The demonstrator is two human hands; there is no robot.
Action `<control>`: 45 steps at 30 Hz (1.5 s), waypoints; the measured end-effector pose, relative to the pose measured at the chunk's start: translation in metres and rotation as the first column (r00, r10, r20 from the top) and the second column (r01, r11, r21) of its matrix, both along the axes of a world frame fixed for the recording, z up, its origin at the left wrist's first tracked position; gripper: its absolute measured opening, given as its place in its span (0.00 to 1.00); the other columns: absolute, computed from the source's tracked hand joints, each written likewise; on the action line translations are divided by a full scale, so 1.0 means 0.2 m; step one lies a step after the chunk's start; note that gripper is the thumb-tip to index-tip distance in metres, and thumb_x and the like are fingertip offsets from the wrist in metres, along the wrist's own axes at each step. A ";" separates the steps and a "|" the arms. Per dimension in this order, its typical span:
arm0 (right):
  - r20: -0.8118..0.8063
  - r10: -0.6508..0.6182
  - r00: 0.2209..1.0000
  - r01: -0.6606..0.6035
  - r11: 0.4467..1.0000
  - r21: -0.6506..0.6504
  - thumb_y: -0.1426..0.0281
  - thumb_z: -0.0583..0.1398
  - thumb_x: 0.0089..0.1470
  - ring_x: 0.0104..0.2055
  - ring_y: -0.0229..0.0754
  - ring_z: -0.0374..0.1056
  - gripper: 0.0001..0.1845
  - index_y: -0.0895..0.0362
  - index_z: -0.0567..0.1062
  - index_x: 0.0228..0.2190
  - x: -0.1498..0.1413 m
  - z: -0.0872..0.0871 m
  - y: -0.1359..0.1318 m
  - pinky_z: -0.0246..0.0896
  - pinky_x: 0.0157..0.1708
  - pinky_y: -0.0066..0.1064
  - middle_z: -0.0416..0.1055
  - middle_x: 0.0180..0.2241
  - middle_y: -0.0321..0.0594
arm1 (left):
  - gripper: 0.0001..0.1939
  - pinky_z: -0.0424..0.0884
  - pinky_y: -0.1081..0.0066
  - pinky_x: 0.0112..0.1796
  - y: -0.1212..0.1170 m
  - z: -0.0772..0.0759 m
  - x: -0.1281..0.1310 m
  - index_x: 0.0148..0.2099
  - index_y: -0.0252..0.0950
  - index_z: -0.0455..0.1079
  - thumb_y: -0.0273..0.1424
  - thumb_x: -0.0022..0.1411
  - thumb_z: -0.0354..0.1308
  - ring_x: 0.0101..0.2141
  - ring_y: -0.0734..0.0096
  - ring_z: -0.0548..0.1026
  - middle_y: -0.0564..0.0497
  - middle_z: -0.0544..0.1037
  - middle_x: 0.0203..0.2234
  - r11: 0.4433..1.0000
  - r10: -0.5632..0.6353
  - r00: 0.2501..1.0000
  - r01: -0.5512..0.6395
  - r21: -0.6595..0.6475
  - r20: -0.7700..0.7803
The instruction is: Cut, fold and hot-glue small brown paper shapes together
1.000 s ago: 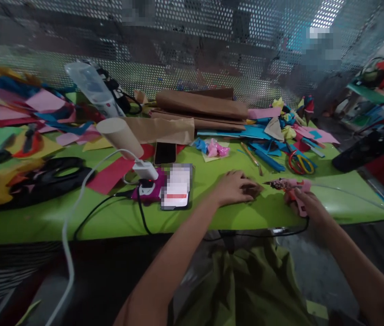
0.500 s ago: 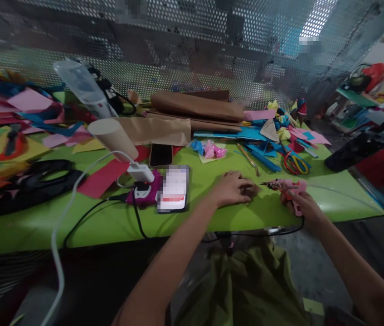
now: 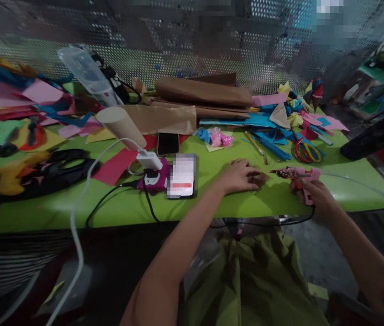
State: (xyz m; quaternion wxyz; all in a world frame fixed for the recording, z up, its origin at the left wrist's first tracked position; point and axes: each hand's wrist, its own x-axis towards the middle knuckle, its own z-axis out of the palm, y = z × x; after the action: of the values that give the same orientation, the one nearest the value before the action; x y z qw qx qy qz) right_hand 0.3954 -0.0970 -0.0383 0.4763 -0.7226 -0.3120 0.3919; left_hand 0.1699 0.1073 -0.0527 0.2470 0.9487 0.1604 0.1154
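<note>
My right hand (image 3: 314, 194) is wrapped round the grip of a pink hot glue gun (image 3: 294, 173). Its dirty metal nozzle points left, and a long clear glue stick (image 3: 351, 179) runs out of its back. My left hand (image 3: 238, 176) rests low on the green-covered table (image 3: 212, 206), its fingers bent over a small brown piece (image 3: 261, 175) that pokes out at the fingertips. Most of that piece is hidden, and its kind is unclear. The nozzle tip is just right of it, with a small gap between them.
Left of my hands lie a lit phone (image 3: 182, 175) and a purple power adapter (image 3: 154, 181) with cables. Behind are brown paper rolls (image 3: 205, 93), scissors (image 3: 307, 151) and a brush (image 3: 257, 147). A yellow glue gun (image 3: 18, 174) lies far left. A dark bottle (image 3: 365, 138) is at right.
The camera view has shifted, so the table appears slightly higher and further right. Both hands and the glue gun keep nearly the same places relative to each other.
</note>
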 end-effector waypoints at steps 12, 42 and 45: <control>-0.017 0.007 1.000 -0.006 1.000 0.012 0.44 0.66 0.49 0.18 0.33 0.56 0.28 0.58 0.77 0.29 0.00 0.01 0.01 0.42 0.18 0.30 0.69 0.19 0.36 | 0.30 0.63 0.61 0.50 0.00 0.00 0.00 0.60 0.53 0.73 0.53 0.56 0.65 0.49 0.56 0.69 0.48 0.71 0.48 1.000 -0.002 1.000 0.002 0.012 -0.003; 0.096 0.156 0.983 -0.133 0.969 -0.209 0.39 0.62 0.50 0.18 0.34 0.53 0.31 0.57 0.78 0.28 -0.01 0.11 -0.01 0.41 0.19 0.29 0.61 0.14 0.32 | 0.19 0.57 0.49 0.60 -0.09 0.10 -0.04 0.56 0.52 0.75 0.41 0.62 0.63 0.58 0.51 0.65 0.48 0.71 0.56 0.978 0.028 0.999 -0.022 0.209 -0.023; 0.120 0.175 0.977 -0.150 0.969 -0.195 0.39 0.62 0.50 0.18 0.34 0.51 0.31 0.57 0.77 0.27 0.00 0.11 -0.02 0.41 0.19 0.29 0.59 0.14 0.31 | 0.18 0.46 0.43 0.65 -0.11 0.11 -0.05 0.56 0.48 0.73 0.37 0.64 0.61 0.63 0.51 0.60 0.50 0.72 0.60 0.972 -0.009 1.000 0.015 0.233 -0.027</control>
State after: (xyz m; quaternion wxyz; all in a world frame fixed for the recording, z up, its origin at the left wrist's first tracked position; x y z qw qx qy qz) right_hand 0.3952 -0.1003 -0.0172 0.3510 -0.7607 -0.3646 0.4065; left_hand 0.1609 0.0846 -0.0305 0.1325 0.9735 0.1432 0.1197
